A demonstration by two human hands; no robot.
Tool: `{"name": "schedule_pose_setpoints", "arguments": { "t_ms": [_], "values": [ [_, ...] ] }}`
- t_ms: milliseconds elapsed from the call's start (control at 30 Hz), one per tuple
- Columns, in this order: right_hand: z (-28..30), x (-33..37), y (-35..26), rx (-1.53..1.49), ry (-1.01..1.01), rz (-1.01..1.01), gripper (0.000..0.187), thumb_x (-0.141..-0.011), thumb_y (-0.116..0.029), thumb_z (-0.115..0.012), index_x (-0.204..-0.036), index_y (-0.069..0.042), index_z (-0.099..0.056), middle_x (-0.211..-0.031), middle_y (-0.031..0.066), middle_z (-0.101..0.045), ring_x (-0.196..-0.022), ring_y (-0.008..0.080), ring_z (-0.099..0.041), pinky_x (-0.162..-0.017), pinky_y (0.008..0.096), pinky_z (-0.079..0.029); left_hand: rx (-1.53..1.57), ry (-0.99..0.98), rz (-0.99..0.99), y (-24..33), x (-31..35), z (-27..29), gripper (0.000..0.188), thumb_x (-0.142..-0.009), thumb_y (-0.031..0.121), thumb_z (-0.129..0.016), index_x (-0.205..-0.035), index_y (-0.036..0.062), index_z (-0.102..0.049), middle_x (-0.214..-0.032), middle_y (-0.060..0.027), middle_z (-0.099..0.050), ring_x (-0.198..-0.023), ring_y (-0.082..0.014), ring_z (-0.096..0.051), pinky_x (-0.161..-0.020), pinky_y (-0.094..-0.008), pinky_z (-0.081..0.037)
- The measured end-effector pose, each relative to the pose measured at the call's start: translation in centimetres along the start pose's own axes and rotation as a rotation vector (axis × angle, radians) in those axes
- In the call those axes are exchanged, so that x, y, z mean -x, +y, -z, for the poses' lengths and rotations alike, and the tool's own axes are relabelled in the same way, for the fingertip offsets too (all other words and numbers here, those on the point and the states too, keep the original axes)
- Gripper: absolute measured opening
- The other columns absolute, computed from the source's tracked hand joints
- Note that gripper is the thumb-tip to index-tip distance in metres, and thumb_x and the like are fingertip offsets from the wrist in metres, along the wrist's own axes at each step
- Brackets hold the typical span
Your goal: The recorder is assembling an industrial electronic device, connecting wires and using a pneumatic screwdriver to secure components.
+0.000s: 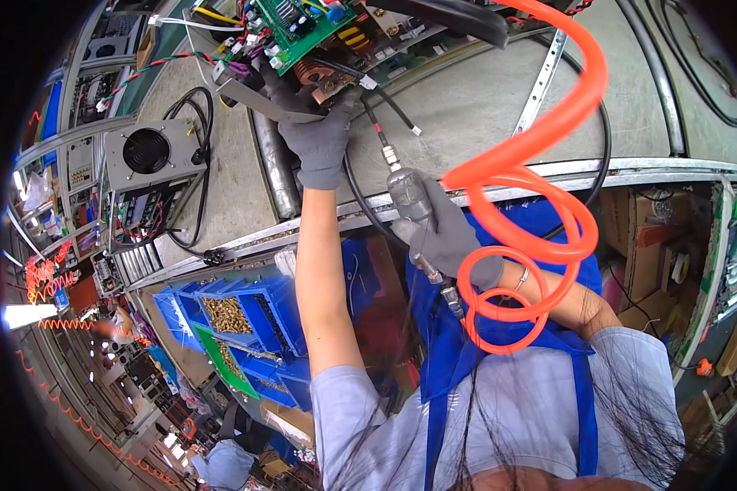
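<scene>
My right hand, in a grey glove, is wrapped round a pneumatic screwdriver. Its bit points away from me, toward the open electronic unit at the far edge of the view. A coiled orange air hose loops beside and over my right forearm. On the left, my gloved left hand grips the near end of a bent metal plate on that unit; some of its fingers are hidden behind the parts. Beyond it are a green circuit board, a copper coil and loose wires.
A metal case with a black fan stands on the bench to the left, its black cable beside it. Below the bench edge hang blue bins, one with brass-coloured fasteners. A perforated metal strip lies at the right.
</scene>
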State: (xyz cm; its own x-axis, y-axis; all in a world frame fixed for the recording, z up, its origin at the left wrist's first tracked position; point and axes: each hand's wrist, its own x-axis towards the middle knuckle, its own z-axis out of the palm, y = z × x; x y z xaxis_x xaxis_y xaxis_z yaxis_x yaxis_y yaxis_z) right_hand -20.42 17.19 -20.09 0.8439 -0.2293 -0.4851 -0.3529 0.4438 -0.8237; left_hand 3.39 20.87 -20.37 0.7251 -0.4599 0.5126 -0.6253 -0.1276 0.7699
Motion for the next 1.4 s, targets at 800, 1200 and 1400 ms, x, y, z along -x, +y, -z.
{"name": "schedule_pose_setpoints", "arguments": {
  "t_ms": [800,1200,1400],
  "values": [
    [-0.2,0.3,-0.7,-0.022,-0.027,0.075,0.079,-0.084,-0.016,-0.070,-0.148,-0.006,-0.025,-0.086,0.0088,-0.056,-0.054,0.0125,-0.054,-0.046,0.0282,-0.045,-0.098,0.189,-0.054,-3.2,1.1,-0.3,0.054,-0.055,0.037,-0.093,-0.095,0.0073,-0.071,-0.100,-0.0094,-0.069,-0.092,-0.0263,-0.065,-0.081,-0.0396,-0.051],
    [0.4,0.1,-2.2,-0.055,-0.084,-0.043,0.070,-0.089,-0.014,-0.063,-0.147,-0.005,-0.025,-0.081,0.0081,-0.056,-0.052,0.0130,-0.055,-0.044,0.0286,-0.045,-0.054,0.172,-0.002,-2.9,0.9,0.0,0.055,-0.058,0.029,-0.093,-0.099,0.0029,-0.068,-0.091,-0.0065,-0.071,-0.082,-0.0227,-0.067,-0.076,-0.0343,-0.052],
    [0.6,0.0,-2.0,0.034,-0.042,-0.031,0.070,-0.084,-0.031,-0.070,-0.139,-0.001,-0.038,-0.094,0.0140,-0.062,-0.072,0.0206,-0.063,-0.064,0.0355,-0.051,0.036,0.155,-0.058,-2.5,0.4,-0.3,0.048,-0.059,0.031,-0.093,-0.093,0.0051,-0.071,-0.089,-0.0050,-0.072,-0.080,-0.0207,-0.069,-0.073,-0.0316,-0.053]
  ]
}}
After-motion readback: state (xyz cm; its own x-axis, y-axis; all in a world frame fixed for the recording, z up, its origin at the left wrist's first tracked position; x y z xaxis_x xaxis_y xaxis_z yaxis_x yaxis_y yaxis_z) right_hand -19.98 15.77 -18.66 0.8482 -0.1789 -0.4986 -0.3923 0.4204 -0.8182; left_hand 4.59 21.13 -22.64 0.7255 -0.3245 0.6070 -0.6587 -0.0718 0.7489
